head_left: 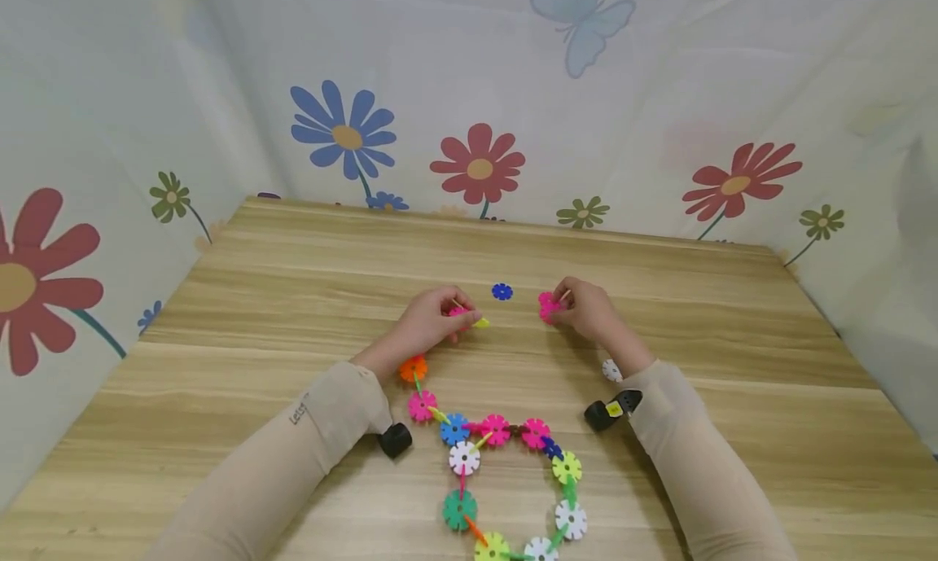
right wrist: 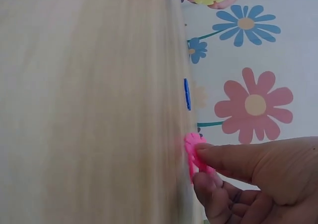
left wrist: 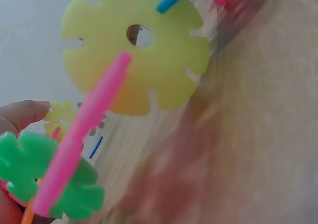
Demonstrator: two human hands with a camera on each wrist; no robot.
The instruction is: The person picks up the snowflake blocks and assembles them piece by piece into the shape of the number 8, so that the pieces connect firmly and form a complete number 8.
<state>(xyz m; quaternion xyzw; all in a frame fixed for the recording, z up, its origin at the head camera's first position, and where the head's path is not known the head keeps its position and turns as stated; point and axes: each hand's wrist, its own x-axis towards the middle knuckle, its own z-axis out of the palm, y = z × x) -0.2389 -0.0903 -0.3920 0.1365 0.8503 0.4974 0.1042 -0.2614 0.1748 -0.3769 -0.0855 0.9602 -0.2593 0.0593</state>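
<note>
My left hand [head_left: 437, 317] grips a pink notched snowflake disc [head_left: 458, 313] and a yellow disc [head_left: 480, 323] just above the table. In the left wrist view, the thumb [left wrist: 25, 113] is at the yellow disc, while a chain of interlocked discs, including a large yellow one [left wrist: 104, 80] and a green one [left wrist: 79, 194], fills the foreground. My right hand [head_left: 589, 307] pinches a pink disc [right wrist: 195, 147] between thumb and forefinger. A second pink piece [right wrist: 191, 170] shows edge-on beneath it. Between the hands a blue disc [head_left: 501, 291] lies flat.
Nearer the body lies a ring of linked discs, with a green disc [head_left: 459, 510] on its left side. A tail runs from it to an orange disc [head_left: 414, 369] by the left wrist. A white disc [head_left: 611, 370] lies beside the right wrist. Flower-printed cloth [head_left: 440, 72] stands behind the table.
</note>
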